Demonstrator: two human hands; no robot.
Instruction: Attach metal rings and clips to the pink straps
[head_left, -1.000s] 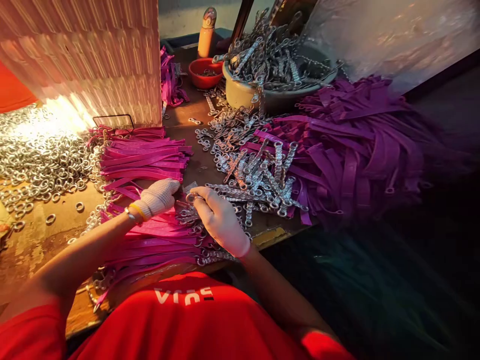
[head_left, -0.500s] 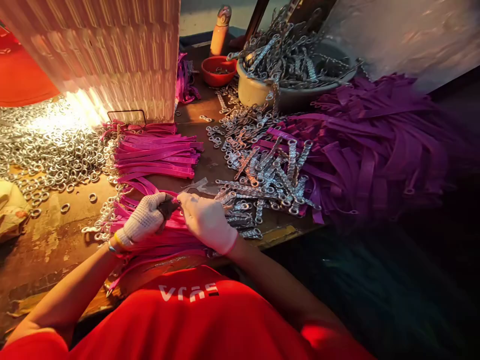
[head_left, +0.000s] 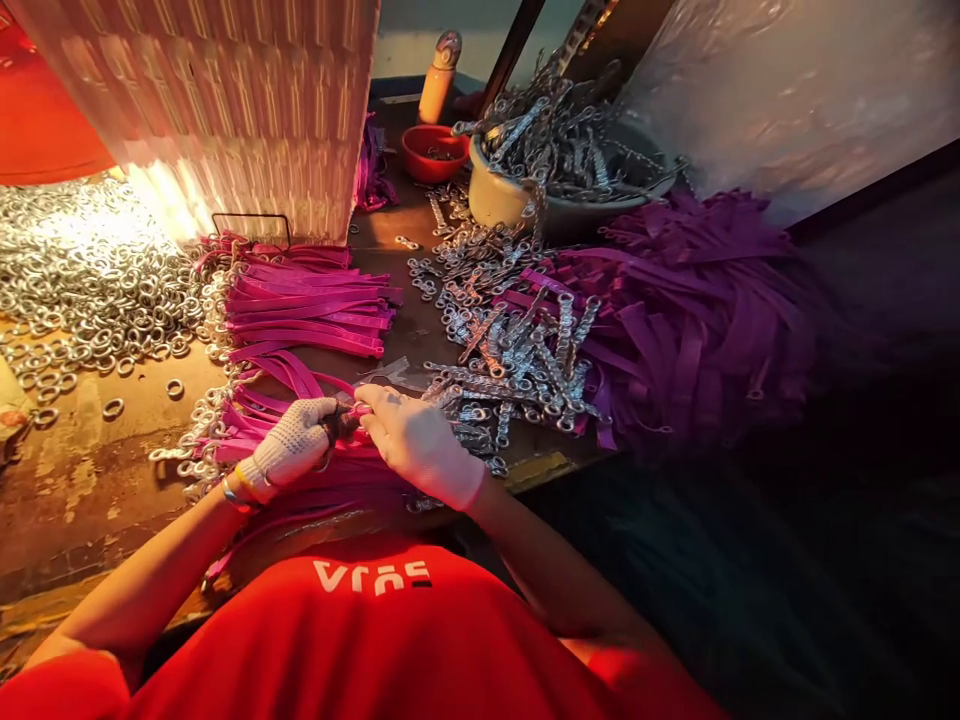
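Note:
My left hand point(head_left: 292, 445), in a white dotted knit glove, is closed with a dark, worn piece point(head_left: 341, 424) at its fingertips; whether that is a tool or a finger covering I cannot tell. My right hand point(head_left: 420, 445), in a smooth white glove, pinches the end of a purple strap point(head_left: 364, 409) against it. The fingertips of both hands meet above a layer of purple straps point(head_left: 255, 440) with metal rings at their left ends. Just right of my right hand lies a heap of short twisted chain pieces point(head_left: 517, 350).
Loose metal rings point(head_left: 97, 270) spread across the left. Behind the straps stands a ribbed translucent panel point(head_left: 277, 120). A tub point(head_left: 499, 195) overflows with chain pieces, beside a red bowl point(head_left: 427, 165) and a bottle point(head_left: 439, 80). More purple straps point(head_left: 675, 300) are piled at right.
My right hand has turned a little and sits slightly lower, its fingertips closer over my left fingertips. A pink strap end shows between them now. The whole view has shifted slightly.

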